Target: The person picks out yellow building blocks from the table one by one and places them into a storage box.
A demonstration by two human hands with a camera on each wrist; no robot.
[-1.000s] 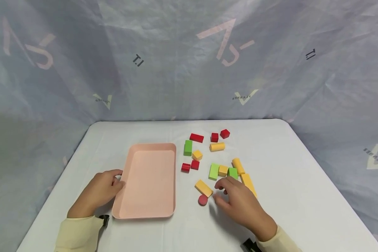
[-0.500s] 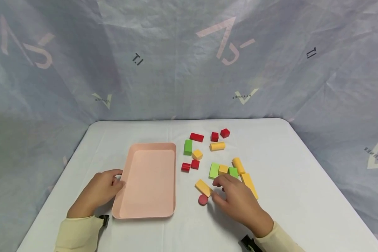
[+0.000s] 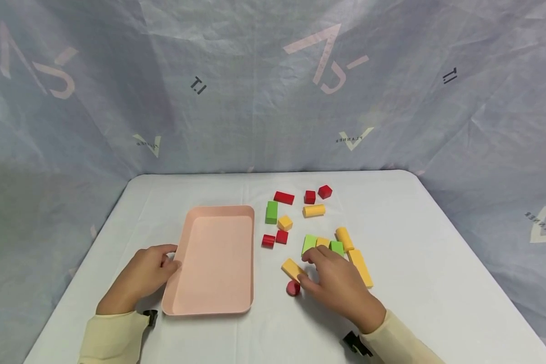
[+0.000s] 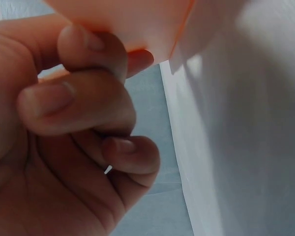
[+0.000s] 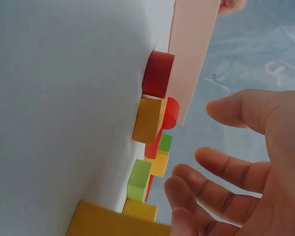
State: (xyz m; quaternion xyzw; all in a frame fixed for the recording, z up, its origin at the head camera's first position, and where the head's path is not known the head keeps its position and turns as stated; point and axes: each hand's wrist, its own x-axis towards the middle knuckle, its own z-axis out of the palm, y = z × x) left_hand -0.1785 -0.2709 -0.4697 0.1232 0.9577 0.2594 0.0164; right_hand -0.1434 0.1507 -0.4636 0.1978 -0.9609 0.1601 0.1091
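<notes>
Yellow block [image 3: 291, 268]: end hidden by right hand [image 3: 338, 283].

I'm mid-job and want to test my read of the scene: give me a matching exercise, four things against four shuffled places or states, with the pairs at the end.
Things
1. pale pink rectangular tray
2. bare left hand
3. bare right hand
4. dark red round block

Places and states
A. holding nothing, thumb and fingers apart
B. flat on the white table
C. beside a yellow rectangular block
D. gripping the tray's left rim

Pairs: 1-B, 2-D, 3-A, 4-C
</notes>
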